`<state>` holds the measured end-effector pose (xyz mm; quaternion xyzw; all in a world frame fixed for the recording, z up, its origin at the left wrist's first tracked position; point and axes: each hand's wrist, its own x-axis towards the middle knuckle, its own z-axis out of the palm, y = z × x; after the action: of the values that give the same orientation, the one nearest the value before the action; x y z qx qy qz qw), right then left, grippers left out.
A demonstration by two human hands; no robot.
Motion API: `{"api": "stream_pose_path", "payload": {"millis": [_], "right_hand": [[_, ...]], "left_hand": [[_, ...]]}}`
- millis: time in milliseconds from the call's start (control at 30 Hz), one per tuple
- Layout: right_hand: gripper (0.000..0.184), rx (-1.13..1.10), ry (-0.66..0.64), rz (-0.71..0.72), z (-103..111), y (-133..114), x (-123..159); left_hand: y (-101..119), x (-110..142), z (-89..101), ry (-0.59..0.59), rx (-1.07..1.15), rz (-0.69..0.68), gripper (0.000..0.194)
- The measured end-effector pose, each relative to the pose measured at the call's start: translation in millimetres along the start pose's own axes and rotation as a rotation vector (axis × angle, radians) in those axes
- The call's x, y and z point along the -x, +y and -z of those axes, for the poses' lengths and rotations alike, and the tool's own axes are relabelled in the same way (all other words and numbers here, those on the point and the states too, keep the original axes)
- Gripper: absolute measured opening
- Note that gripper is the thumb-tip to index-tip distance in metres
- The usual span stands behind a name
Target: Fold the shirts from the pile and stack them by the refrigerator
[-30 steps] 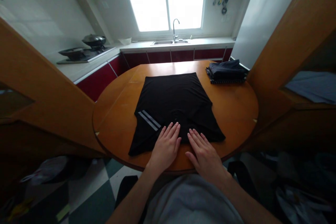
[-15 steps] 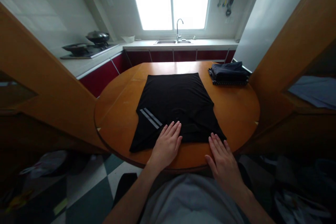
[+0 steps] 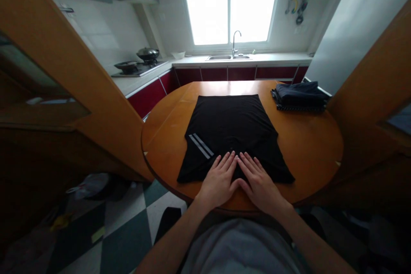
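"How will it handle?"

"The black shirt [image 3: 231,120] lies spread on the counter [image 3: 160,145], its lower edge towards the counter's near rim. I judge it light, soft and limp, not fragile. I'd pinch its near left corner, then the near right; held by the middle alone, it would probably sag."

"And the hands?"

"Left grip [image 3: 218,182], then right grip [image 3: 260,185]: both flat, fingers straight on the shirt's near part, tips almost meeting, nothing grasped."

"How does it look?"

"Leftmost, two slanting grey stripes [image 3: 201,146]; then plain dark cloth, faintly creased, narrowing towards the counter's far side. A pile of folded clothes [image 3: 300,97] sits at the counter's far right."
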<state>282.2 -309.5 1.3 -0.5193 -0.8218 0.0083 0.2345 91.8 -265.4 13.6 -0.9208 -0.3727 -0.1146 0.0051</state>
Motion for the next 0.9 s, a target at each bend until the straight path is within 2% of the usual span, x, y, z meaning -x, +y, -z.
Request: {"api": "stream_pose_path", "payload": {"millis": [133,467,900], "right_hand": [[0.062,0.03,-0.056,-0.022,-6.2,2.8,-1.8],[0.063,-0.029,-0.042,-0.036,-5.3,1.9,-0.7],[0.055,-0.061,0.014,-0.049,-3.4,0.0,-1.2]], "left_hand": [[-0.9,0.5,-1.0,0.0,0.008,0.001,0.072],[-0.7,0.9,-1.0,0.019,0.058,0.011,0.07],[-6.3,-1.8,-5.5,0.117,0.204,0.021,0.048]]}}
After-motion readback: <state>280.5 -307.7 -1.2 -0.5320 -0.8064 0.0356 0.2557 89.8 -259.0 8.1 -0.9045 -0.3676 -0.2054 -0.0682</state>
